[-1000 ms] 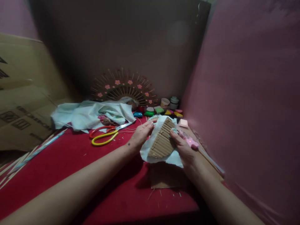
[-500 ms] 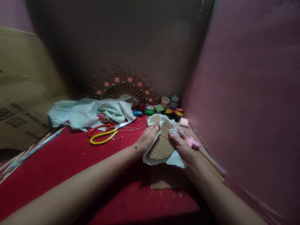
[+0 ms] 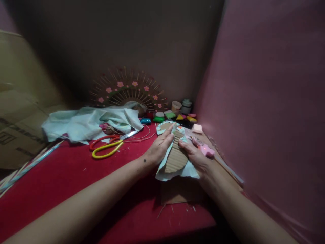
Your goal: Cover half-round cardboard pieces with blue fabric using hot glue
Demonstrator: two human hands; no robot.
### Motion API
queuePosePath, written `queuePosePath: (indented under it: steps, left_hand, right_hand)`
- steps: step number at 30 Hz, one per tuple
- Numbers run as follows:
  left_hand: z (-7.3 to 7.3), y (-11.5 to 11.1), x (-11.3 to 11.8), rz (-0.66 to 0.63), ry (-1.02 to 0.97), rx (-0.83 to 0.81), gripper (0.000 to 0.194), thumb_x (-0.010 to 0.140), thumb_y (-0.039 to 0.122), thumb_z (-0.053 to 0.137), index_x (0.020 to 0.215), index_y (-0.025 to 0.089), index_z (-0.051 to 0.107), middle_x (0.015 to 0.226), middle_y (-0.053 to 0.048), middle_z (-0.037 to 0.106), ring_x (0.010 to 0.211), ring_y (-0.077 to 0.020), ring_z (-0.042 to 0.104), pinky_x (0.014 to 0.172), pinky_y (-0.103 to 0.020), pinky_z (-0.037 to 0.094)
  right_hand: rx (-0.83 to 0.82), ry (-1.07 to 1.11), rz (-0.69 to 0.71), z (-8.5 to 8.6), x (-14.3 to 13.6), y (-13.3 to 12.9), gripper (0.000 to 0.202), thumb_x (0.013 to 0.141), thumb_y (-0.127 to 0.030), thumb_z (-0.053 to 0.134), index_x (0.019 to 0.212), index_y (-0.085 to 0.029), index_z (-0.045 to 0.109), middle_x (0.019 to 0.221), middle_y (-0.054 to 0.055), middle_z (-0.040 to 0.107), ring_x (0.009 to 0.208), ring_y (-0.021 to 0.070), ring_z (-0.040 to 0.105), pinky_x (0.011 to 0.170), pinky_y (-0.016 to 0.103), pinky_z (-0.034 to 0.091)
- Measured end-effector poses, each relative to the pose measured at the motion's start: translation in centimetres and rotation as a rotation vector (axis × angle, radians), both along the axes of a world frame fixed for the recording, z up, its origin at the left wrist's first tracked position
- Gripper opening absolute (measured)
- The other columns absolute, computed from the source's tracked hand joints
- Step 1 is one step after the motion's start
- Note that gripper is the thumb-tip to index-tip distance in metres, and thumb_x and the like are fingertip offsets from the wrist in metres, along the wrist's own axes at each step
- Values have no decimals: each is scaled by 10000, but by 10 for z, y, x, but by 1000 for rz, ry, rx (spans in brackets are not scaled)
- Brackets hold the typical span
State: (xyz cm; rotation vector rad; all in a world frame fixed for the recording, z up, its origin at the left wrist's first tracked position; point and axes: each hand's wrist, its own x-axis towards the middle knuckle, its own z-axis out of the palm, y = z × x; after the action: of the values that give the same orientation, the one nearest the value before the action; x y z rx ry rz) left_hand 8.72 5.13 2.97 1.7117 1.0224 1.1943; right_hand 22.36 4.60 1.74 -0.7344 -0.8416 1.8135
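Between my two hands is a rounded piece of corrugated cardboard (image 3: 176, 156), backed by pale blue cloth (image 3: 190, 170) that sticks out past its edges. My left hand (image 3: 161, 145) is closed on the left side, its fingers pressing the cloth against the cardboard edge. My right hand (image 3: 195, 156) grips the right side, thumb on the cardboard face and fingers hidden behind. Just beyond them lies another cloth-edged cardboard piece (image 3: 166, 126). A pink glue gun (image 3: 206, 150) rests right beside my right hand.
Scissors with red and yellow handles (image 3: 108, 149) lie on the red cloth (image 3: 76, 183) at left, near crumpled pale cloth (image 3: 73, 123). A flower-decorated stick fan (image 3: 127, 88) stands behind. Clay packets (image 3: 159, 119) and small tubs (image 3: 186, 106) sit at the back; a carton (image 3: 20, 112) is far left.
My left fingers have folded the cloth further up over the cardboard's left edge. The cardboard has turned slightly, and the view has shifted a little to the right.
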Motion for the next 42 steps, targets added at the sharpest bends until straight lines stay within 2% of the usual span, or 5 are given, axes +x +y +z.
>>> queuePosePath:
  steps: [20, 26, 31, 37, 42]
  left_hand:
    - [-1, -6, -2, 71, 720, 279, 895, 875, 705, 232, 1512, 99, 60, 1597, -175, -5, 1468, -247, -25, 1181, -456, 71]
    - [4, -12, 12, 164, 831, 234, 941, 836, 721, 357, 1506, 90, 157, 1590, -206, -14, 1453, -364, -16, 1148, -552, 65]
    - [12, -16, -3, 35, 532, 278, 951, 775, 810, 307, 1513, 223, 184, 1610, -111, 15, 1456, -356, -21, 1145, -560, 40]
    - [2, -10, -20, 46, -171, -229, 818, 861, 705, 347, 1512, 237, 180, 1493, -135, 395, 1353, -317, 380, 1084, -485, 308]
    - [-6, -11, -7, -101, -214, -378, 672, 913, 629, 315, 1408, 188, 428, 1238, -134, 643, 1126, -318, 598, 909, -439, 478]
  right_hand:
    - [-224, 21, 48, 7, 2, -7, 192, 757, -267, 623, 921, -188, 686, 749, 34, 728, 869, 253, 706, 818, 421, 556]
    - [-3, 51, 13, 1, -1, -3, 258, 725, -249, 664, 980, -219, 692, 951, 17, 739, 1032, 228, 654, 951, 382, 488]
    - [-27, 30, -46, 2, 0, 0, 232, 700, -283, 699, 917, -201, 695, 885, 24, 744, 1030, 246, 655, 946, 391, 492]
    - [-141, 22, -108, 6, 4, 1, 159, 712, -294, 698, 837, -201, 663, 734, 13, 728, 858, 240, 704, 808, 386, 564]
    - [-184, 95, -61, 5, 4, 1, 137, 760, -307, 651, 855, -208, 656, 743, 24, 728, 854, 240, 704, 778, 391, 575]
